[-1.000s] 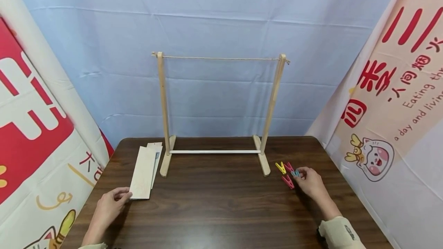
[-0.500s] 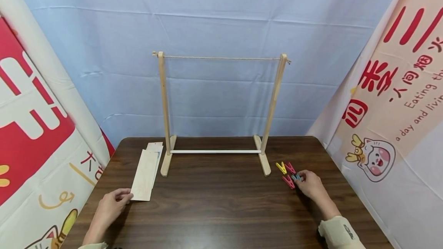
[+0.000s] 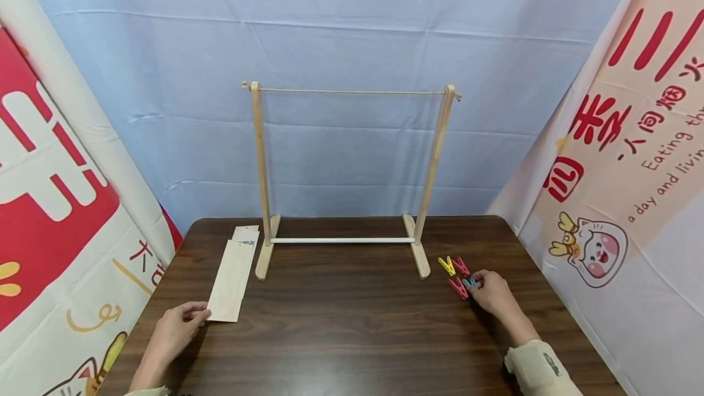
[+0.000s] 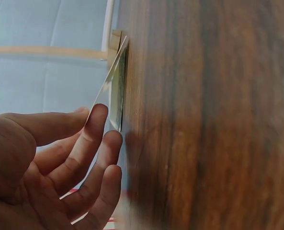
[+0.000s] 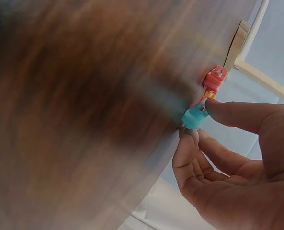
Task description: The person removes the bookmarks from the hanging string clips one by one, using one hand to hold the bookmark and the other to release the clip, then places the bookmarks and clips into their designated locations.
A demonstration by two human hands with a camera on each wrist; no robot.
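Note:
My left hand (image 3: 178, 326) pinches the near left corner of a thin pale rectangular card (image 3: 230, 280) between thumb and fingers. In the left wrist view that card (image 4: 103, 86) slants up, its near end raised above other cards (image 4: 117, 98). A strip of blue print (image 3: 249, 242) peeks out beyond its far end. At the right, my right hand (image 3: 493, 291) pinches a blue clothespin (image 5: 194, 116) by its end, at the table surface. Close beside it lie a yellow clothespin (image 3: 446, 266), a red clothespin (image 3: 461, 266) and another red clothespin (image 3: 458, 288).
A wooden stand (image 3: 260, 164) rises at the back of the brown table (image 3: 341, 322). A cord (image 3: 352, 92) is strung between its post tops, and a white rod (image 3: 341, 241) joins them low down. A pale blue cloth (image 3: 341, 29) hangs behind.
The pale card has slid slightly towards me over the cards below, held by the left hand. The right hand has shifted the blue clothespin slightly towards me.

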